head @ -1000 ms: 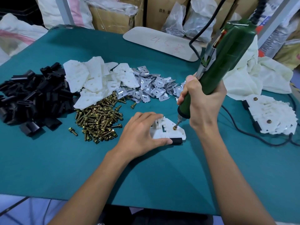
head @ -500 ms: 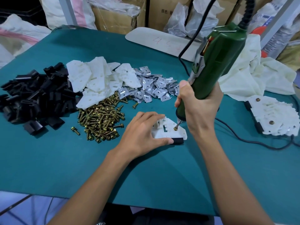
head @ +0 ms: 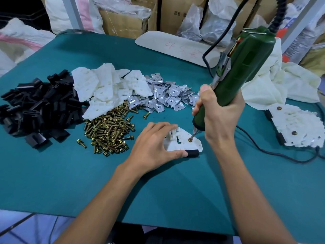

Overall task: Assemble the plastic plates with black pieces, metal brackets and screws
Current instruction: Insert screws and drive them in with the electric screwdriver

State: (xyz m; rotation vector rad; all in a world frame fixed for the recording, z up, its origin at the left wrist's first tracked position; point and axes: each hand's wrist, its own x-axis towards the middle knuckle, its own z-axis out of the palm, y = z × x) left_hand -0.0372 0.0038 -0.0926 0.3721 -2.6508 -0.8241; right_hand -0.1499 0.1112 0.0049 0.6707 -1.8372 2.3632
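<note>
A white plastic plate (head: 192, 145) lies on the green table with a black piece (head: 193, 153) along its front edge. My left hand (head: 154, 145) presses down on the plate's left part, fingers straight, thumb along the front edge. My right hand (head: 219, 113) grips a green electric screwdriver (head: 237, 73), tilted, with its bit on a brass screw (head: 190, 140) in the plate. Loose parts lie behind: black pieces (head: 35, 106), white plates (head: 103, 90), metal brackets (head: 167, 97) and brass screws (head: 109, 134).
A stack of assembled plates (head: 297, 127) sits at the right, by the screwdriver's black cable (head: 263, 150). A white cloth (head: 281, 85) and a pale board (head: 175, 48) lie behind. Cardboard boxes and bags line the far edge.
The screwdriver has stayed on the screw and the screw head sits lower against the plate. My left hand has kept its place on the plate.
</note>
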